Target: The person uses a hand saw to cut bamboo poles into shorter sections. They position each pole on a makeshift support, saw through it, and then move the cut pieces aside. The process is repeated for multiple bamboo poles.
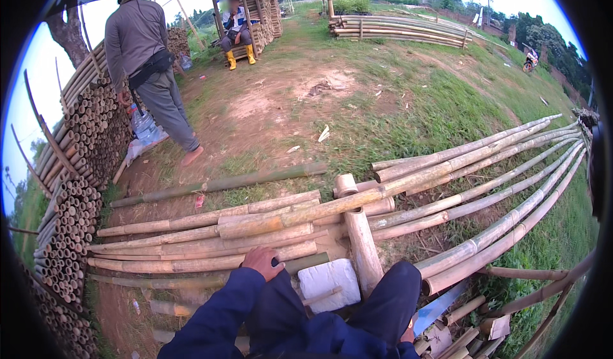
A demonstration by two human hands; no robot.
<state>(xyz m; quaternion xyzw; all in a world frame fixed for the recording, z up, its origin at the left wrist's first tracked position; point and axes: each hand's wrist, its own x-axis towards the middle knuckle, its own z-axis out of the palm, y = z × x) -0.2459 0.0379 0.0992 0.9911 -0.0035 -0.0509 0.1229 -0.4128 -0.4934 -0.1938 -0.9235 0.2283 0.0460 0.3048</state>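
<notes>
One hand, the left hand (263,261), rests flat, grip open, on a bamboo pole (211,262) just left of the white block (330,281). Right hand (407,335): mostly hidden, grip unclear. Loose round poles could roll, pinching fingers.

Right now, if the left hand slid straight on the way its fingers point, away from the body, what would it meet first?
The left hand rests on a long tan bamboo pole lying crosswise. Going straight on, it would probably ride onto the next tan bamboo pole of the same stack just beyond; depth is hard to judge in this view.
</notes>
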